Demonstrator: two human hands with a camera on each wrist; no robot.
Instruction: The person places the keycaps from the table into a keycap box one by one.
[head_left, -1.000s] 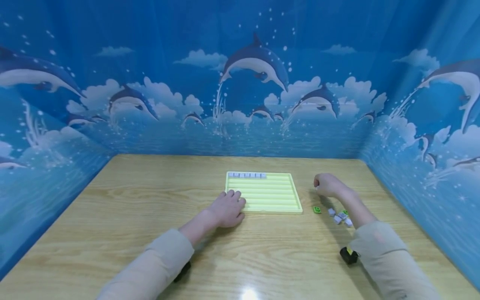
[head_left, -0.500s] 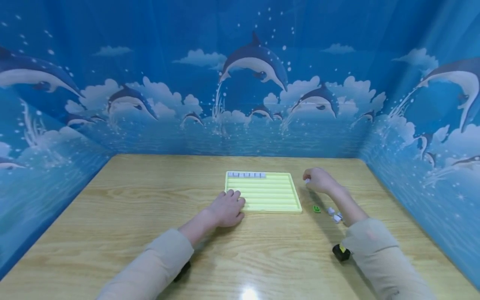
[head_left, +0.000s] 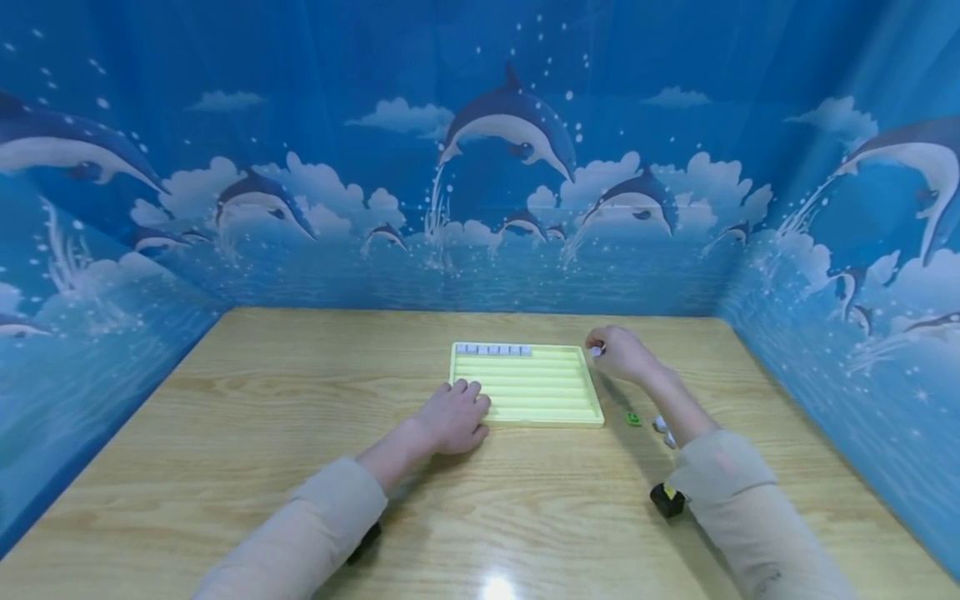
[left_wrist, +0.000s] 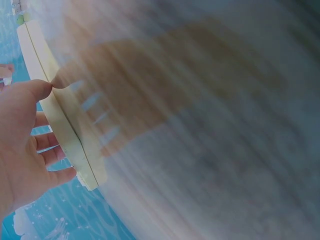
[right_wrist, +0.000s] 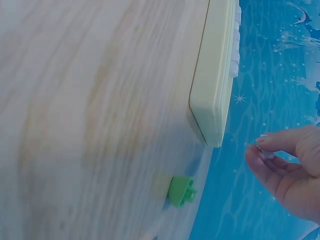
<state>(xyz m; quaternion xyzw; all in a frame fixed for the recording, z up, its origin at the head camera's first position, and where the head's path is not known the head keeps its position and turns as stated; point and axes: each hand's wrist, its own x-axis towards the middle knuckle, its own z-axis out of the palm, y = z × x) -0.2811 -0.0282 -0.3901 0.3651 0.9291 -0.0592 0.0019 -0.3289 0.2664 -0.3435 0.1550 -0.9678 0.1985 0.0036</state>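
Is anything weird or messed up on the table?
Nothing looks broken or spilled. The odd one is the green piece, lying outside the tray by its corner, while the white row inside is neat. Nearby loose pieces look scattered too.

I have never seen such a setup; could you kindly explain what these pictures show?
There is no machine, just a person working bare-handed. One picture comes from a camera on the head, looking forward and down; the others come from a camera on each wrist. On the wood-grained table lies a pale yellow-green ridged tray with a row of small white blocks along its far edge. To its right lie a green block and loose white blocks, beside the right forearm. The left hand touches the tray's near left corner; the right hand pinches a single white block near the far right corner.
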